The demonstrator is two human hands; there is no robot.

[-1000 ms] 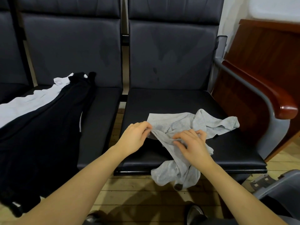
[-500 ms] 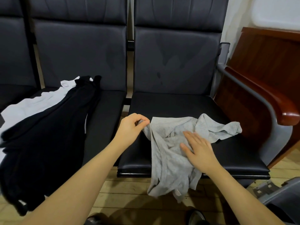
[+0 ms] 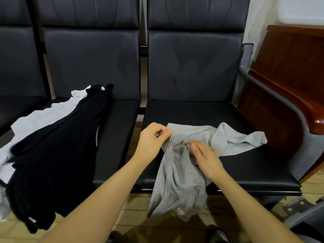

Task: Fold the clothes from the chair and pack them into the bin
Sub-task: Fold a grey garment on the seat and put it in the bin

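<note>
Biggest thing here is the black chair seat, slick-looking, with the grey garment bunched on it and roughly half hanging off the front edge, so my guess is it slides to the floor if the grip slips. 2 more garments wait on the next seat. Left hand pinches the grey edge. Right hand looks flat and open on the fabric, not gripping. The bin isn't clearly visible.

The blurred right hand hides part of the crumpled grey cotton garment. The white garment lies mostly under the long black garment. The grey plastic bin is cut by the corner.
</note>
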